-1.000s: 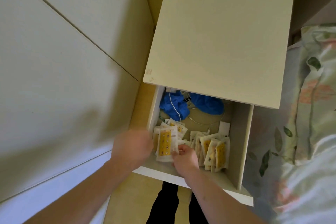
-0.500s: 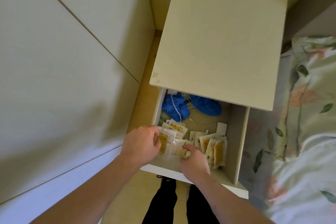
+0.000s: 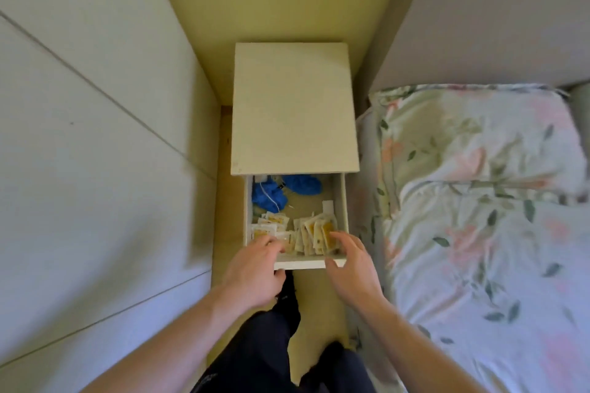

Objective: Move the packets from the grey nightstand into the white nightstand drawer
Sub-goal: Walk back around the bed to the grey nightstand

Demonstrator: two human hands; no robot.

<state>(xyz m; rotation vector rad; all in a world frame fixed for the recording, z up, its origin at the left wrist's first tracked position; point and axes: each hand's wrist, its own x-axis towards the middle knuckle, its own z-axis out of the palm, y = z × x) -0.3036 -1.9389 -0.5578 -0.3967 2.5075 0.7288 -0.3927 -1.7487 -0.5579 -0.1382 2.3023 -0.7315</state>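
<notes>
The white nightstand (image 3: 293, 105) stands between a wardrobe and a bed, its top drawer (image 3: 309, 262) pulled out toward me. Several white packets with yellow panels (image 3: 316, 233) lie in the drawer's front half, in a left pile and a right pile. My left hand (image 3: 255, 268) sits at the drawer's front left edge, fingers over the rim near the left pile, holding nothing that I can see. My right hand (image 3: 348, 265) hovers at the front right corner with fingers spread, fingertips close to the right pile. The grey nightstand is out of view.
Blue cloth (image 3: 281, 190) and a thin white cable lie at the back of the drawer. White wardrobe doors (image 3: 95, 169) line the left. A bed with a floral pillow and duvet (image 3: 479, 201) fills the right. My dark trouser legs stand below the drawer.
The view has pulled back and up. Both hands have drawn out of the drawer to its front edge, and the packets they were handling now lie in the drawer.
</notes>
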